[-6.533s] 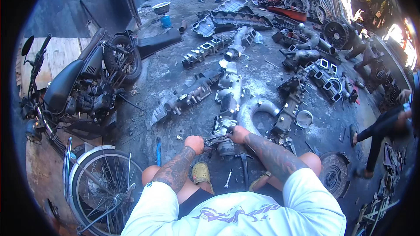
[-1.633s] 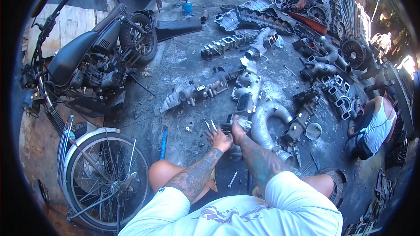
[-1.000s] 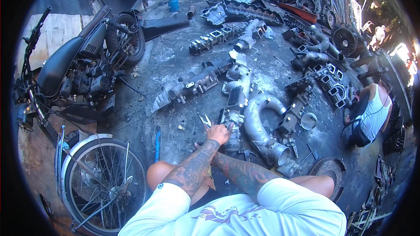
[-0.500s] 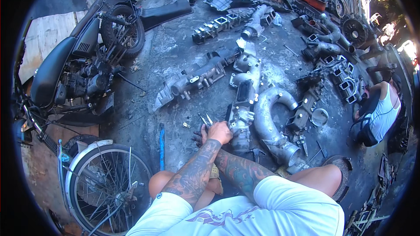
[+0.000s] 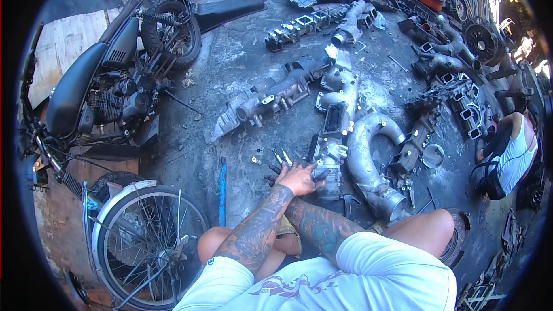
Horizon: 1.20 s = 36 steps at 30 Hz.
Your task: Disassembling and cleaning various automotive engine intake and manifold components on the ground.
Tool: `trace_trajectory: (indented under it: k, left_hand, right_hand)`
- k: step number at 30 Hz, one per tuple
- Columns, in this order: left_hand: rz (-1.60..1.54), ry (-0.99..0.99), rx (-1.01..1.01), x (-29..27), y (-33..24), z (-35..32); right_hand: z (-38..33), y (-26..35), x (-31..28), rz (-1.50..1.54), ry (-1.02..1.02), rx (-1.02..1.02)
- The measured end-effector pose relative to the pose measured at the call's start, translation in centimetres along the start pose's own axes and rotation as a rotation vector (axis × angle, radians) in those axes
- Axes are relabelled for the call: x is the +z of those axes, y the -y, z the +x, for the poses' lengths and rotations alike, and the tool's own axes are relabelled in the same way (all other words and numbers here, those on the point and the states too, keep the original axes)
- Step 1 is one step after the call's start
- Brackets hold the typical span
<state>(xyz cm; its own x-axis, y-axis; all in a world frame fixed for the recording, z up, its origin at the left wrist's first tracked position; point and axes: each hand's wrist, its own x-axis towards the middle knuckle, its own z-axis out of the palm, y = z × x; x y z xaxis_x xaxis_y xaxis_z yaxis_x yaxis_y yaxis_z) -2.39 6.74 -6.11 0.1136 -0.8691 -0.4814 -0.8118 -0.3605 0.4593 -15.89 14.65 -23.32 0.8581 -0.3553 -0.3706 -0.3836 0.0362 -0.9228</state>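
My forearms cross, the left over the right. My left hand (image 5: 298,179) lies palm down, fingers apart, its dark-stained fingertips beside the near end of a long silver cast-metal engine part (image 5: 329,158); whether they touch it I cannot tell. My right hand (image 5: 272,176) shows under it on the left, mostly covered, with blackened fingers spread. Neither hand shows anything held. Just beyond the fingers lie slim pointed metal tools (image 5: 282,156), their lower ends hidden. A small brass-coloured piece (image 5: 256,161) sits to their left. A hammer (image 5: 349,203) rests right of the engine part.
A curved silver pipe (image 5: 363,161) lies right of the engine part, a manifold (image 5: 271,95) beyond it. A blue bar (image 5: 223,193) is on the floor at left. A bicycle wheel (image 5: 152,242) and motorcycle (image 5: 109,86) stand left. Another person (image 5: 510,155) crouches at right.
My left hand has gone from a closed, bunched shape to fingers spread toward the engine part. My right hand stays underneath. The whole view has shifted slightly.
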Motion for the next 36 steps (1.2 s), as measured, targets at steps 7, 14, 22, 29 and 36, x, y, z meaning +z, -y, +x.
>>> trace_trajectory:
  k: [7, 14, 22, 29, 36]
  left_hand:
    - [0.149, 0.224, 0.147, 0.7, 2.7, 0.7]
    - [0.025, 0.040, 0.043, -0.5, 0.9, -0.5]
    - [-0.312, -0.225, 0.197, 2.0, 2.1, -0.4]
    - [-0.222, -0.457, 0.092, 2.8, 3.9, 0.6]
    - [-0.117, -0.455, 0.080, 2.6, 2.8, 1.0]
  right_hand:
    - [-2.6, -0.1, 1.5, 0.086, -0.027, 0.029]
    - [3.7, 7.5, -0.8, 0.180, -0.081, 0.069]
    - [3.5, 6.5, -2.1, 0.419, -0.022, 0.128]
    - [3.0, 9.8, 0.8, 0.954, 0.031, 0.318]
    - [4.7, 6.9, 1.8, 0.578, -0.046, 0.198]
